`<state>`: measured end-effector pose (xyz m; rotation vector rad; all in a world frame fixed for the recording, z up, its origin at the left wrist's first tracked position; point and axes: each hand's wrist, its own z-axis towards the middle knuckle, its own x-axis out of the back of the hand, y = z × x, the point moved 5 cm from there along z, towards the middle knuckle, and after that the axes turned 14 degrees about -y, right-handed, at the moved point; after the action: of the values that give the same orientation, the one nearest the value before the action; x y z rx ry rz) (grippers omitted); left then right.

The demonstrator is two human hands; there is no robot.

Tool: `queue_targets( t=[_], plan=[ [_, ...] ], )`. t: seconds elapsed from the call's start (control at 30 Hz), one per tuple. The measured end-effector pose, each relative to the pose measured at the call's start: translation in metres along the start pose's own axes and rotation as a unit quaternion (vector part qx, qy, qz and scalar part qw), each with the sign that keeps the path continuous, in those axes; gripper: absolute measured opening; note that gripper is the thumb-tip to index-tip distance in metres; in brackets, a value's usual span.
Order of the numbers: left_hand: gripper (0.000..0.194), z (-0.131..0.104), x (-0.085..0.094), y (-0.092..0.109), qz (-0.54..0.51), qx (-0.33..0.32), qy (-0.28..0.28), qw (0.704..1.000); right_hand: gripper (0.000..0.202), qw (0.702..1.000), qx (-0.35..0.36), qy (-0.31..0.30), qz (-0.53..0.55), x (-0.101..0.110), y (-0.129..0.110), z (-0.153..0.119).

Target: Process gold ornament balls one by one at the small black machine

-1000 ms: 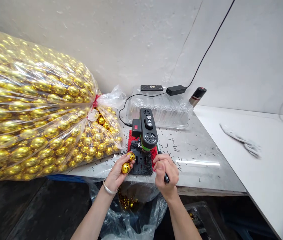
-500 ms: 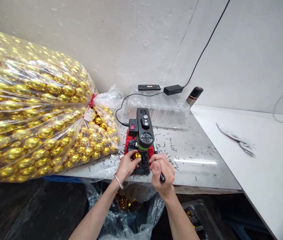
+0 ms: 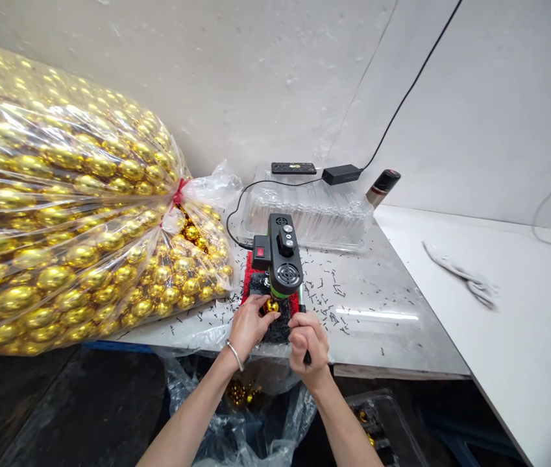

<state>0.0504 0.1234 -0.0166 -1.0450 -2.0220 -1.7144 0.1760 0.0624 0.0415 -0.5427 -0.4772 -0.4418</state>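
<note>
Pinched in the fingers of my left hand (image 3: 250, 324) is a shiny gold ball (image 3: 272, 306), just under the front end of a black bench machine (image 3: 285, 250). The machine has round vents, silver buttons and a red switch (image 3: 260, 251). My right hand (image 3: 309, 344) is wrapped round a black lever handle (image 3: 307, 357) at the machine's right side. Below the machine lies a red mat (image 3: 246, 275), largely covered by black scraps. Part of the ball is hidden by my fingers.
A big clear bag of gold balls (image 3: 71, 214) fills the left. Behind the machine stand clear plastic trays (image 3: 314, 220) with a power adapter (image 3: 341, 174) on them, near a spray can (image 3: 383, 187). A glove (image 3: 465, 272) lies right. An open plastic bag (image 3: 256, 421) hangs below.
My right hand has come a little nearer to me and to the left with the lever handle. My left hand still holds the gold ball under the machine. The view has shifted slightly.
</note>
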Motion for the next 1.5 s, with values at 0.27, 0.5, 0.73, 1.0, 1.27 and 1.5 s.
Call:
queue_targets(
  t=[0.27,0.5,0.73,1.0,1.27,1.5],
  plan=[
    [0.027,-0.001,0.001,0.0,0.011,-0.002,-0.006,1.0,0.027,0.998,0.023,0.04,-0.033,-0.015,0.011,-0.014],
    [0.029,0.004,-0.001,-0.004,-0.022,-0.026,0.029,0.999,0.026,0.999,0.018,0.038,-0.023,0.0,0.0,0.005],
    [0.05,-0.033,-0.01,-0.029,-0.28,0.013,-0.038,0.959,0.025,0.998,-0.056,0.03,0.026,0.035,-0.021,0.058],
    [0.054,-0.123,-0.126,-0.103,-0.598,0.32,-0.18,0.712,0.025,0.998,-0.037,0.03,0.028,0.026,-0.019,0.044],
    [0.037,-0.123,-0.088,-0.083,-0.758,0.205,-0.195,0.587,0.024,0.999,-0.036,0.019,0.006,0.027,-0.02,0.043],
    [0.035,-0.076,-0.013,-0.037,-0.662,0.059,-0.134,0.735,0.025,0.999,-0.031,0.016,0.008,0.026,-0.021,0.042]
  ],
)
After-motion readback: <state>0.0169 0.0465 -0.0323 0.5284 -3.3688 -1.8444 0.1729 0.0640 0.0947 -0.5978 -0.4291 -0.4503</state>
